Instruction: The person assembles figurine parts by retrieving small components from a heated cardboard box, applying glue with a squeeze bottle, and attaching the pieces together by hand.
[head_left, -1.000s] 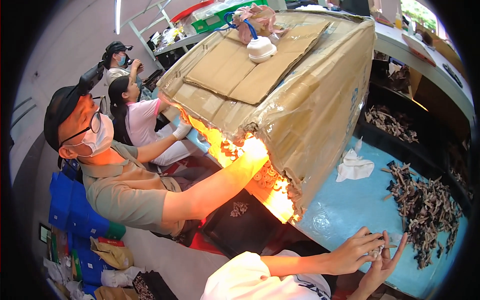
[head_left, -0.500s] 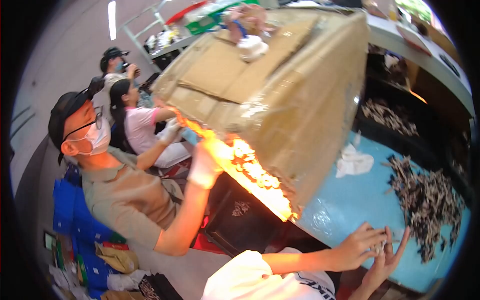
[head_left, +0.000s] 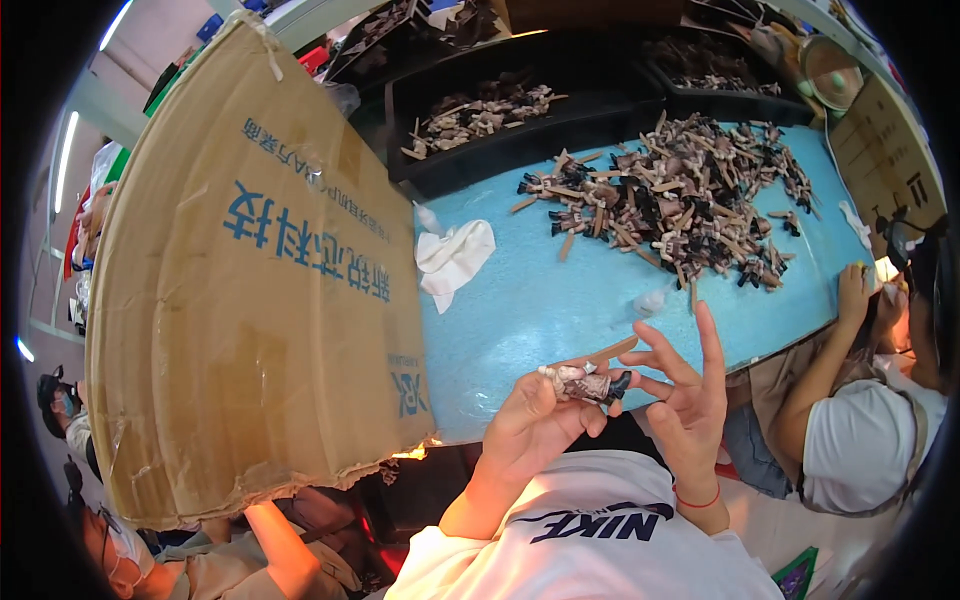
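My left hand (head_left: 535, 420) pinches a small toy figurine (head_left: 585, 382) with a pale head and dark feet, held over the near edge of the light blue table (head_left: 540, 310). My right hand (head_left: 690, 395) is beside it with fingers spread, fingertips close to the figurine and to a thin tan stick-like piece (head_left: 605, 352) rising from it. A large pile of similar brown and black figurines (head_left: 680, 200) lies on the table's far right part.
A big cardboard box (head_left: 250, 290) stands tilted at the table's left, held from below by a person's arm (head_left: 275, 545). A white cloth (head_left: 455, 255) lies beside it. Black trays (head_left: 480, 115) with more figurines sit behind. Another person (head_left: 850, 420) sits at right.
The view swung right, from the people at left to the table. The cardboard box now stands at the left. My hands rose toward the middle with the figurine.
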